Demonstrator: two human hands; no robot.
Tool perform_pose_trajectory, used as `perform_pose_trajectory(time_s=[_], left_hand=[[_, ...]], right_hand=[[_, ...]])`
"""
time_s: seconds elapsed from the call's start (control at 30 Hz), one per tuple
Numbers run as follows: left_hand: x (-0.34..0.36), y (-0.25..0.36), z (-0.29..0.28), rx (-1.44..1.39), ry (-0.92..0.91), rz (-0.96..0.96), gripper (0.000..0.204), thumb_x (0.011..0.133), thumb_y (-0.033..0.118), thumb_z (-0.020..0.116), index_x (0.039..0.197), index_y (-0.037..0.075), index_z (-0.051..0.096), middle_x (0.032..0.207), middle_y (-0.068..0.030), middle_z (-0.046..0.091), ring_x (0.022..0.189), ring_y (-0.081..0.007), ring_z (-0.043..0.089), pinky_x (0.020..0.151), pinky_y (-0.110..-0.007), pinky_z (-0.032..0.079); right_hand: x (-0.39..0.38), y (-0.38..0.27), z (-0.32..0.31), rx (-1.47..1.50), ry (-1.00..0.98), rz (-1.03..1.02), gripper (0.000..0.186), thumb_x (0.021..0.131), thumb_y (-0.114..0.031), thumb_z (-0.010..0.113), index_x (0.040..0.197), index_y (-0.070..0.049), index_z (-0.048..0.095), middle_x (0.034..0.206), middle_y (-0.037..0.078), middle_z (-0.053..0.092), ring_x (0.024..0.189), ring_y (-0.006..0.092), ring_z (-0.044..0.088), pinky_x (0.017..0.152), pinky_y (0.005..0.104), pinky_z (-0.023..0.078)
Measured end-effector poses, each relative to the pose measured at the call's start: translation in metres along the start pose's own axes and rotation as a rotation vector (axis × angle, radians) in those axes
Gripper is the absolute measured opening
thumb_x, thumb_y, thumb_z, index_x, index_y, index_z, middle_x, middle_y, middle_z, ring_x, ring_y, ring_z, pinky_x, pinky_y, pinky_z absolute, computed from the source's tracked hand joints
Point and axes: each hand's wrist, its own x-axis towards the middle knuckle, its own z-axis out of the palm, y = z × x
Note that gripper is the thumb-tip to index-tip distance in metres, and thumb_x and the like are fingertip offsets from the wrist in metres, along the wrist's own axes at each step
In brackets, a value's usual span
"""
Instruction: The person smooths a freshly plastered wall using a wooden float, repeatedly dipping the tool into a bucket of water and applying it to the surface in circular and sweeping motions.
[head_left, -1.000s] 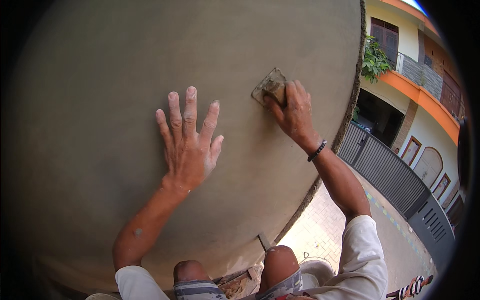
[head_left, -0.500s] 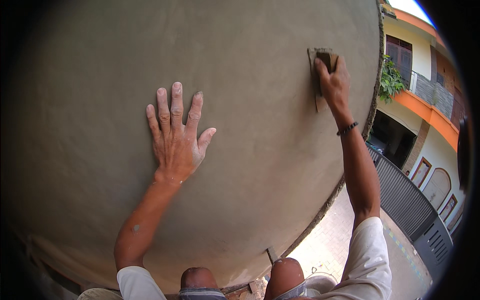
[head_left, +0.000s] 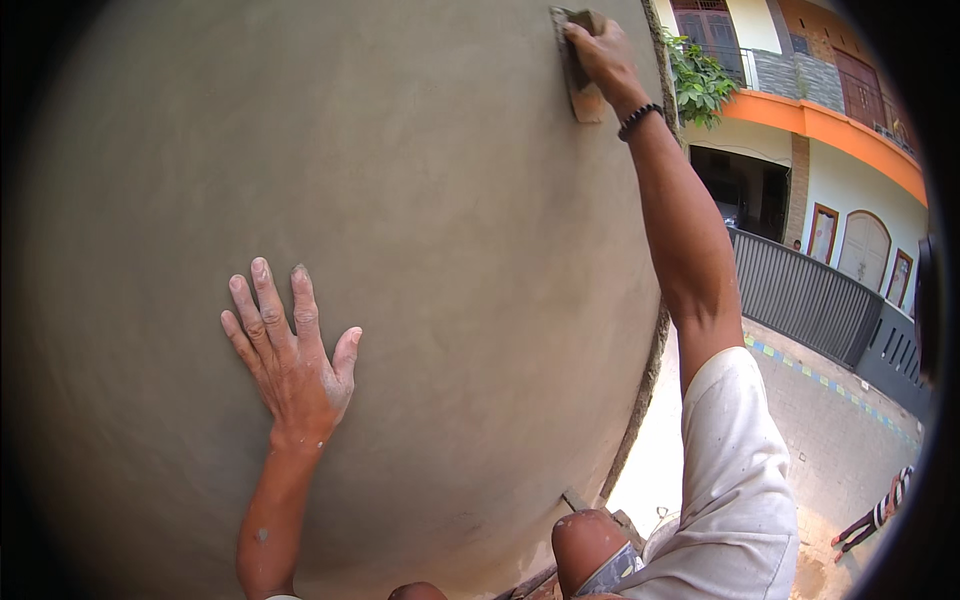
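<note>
We see a plain grey-brown plastered wall point(head_left: 420, 250), no pattern, w/ a brown wooden float point(head_left: 584, 95) on it and a black beaded bracelet point(head_left: 640, 120) at the wrist. Sleeve point(head_left: 735, 480) is off-white w/ faint specks. Bldg point(head_left: 850, 150) behind is cream w/ an orange band, fence point(head_left: 810, 295) dark grey w/ vertical bars, plant point(head_left: 700, 80) green.

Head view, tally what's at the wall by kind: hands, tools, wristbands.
Hands: 2, the left hand flat on the grey plastered wall, the right hand high up.
Tools: 1, a plastering float under the right hand.
Wristbands: 1, a dark beaded bracelet.
Total: 4
</note>
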Motion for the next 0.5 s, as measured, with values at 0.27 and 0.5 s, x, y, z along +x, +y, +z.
perform_pose_trajectory(time_s=[0.27, 0.5], left_hand=[[0.041, 0.037, 0.009, -0.034, -0.024, 0.088, 0.078, 0.088, 0.04, 0.069, 0.153, 0.009, 0.037, 0.164, -0.0206, 0.016, 0.152, -0.0429, 0.009, 0.119, -0.062, 0.011], [0.083, 0.067, 0.024, 0.061, 0.063, 0.075, 0.075, 0.09, 0.045, 0.065, 0.153, 0.012, 0.039, 0.164, -0.0184, 0.018, 0.152, -0.0417, 0.011, 0.12, -0.061, 0.012]], right_hand=[[-0.162, 0.052, -0.037, 0.002, -0.186, 0.092, 0.048, 0.086, -0.04, 0.071, 0.103, 0.002, 0.058, 0.104, 0.027, 0.068, 0.102, 0.042, 0.066, 0.09, 0.0471, 0.05], [0.035, 0.098, -0.037, 0.023, -0.081, 0.107, 0.051, 0.085, -0.043, 0.073, 0.108, 0.002, 0.064, 0.101, 0.02, 0.071, 0.096, 0.033, 0.068, 0.085, 0.0416, 0.051]])
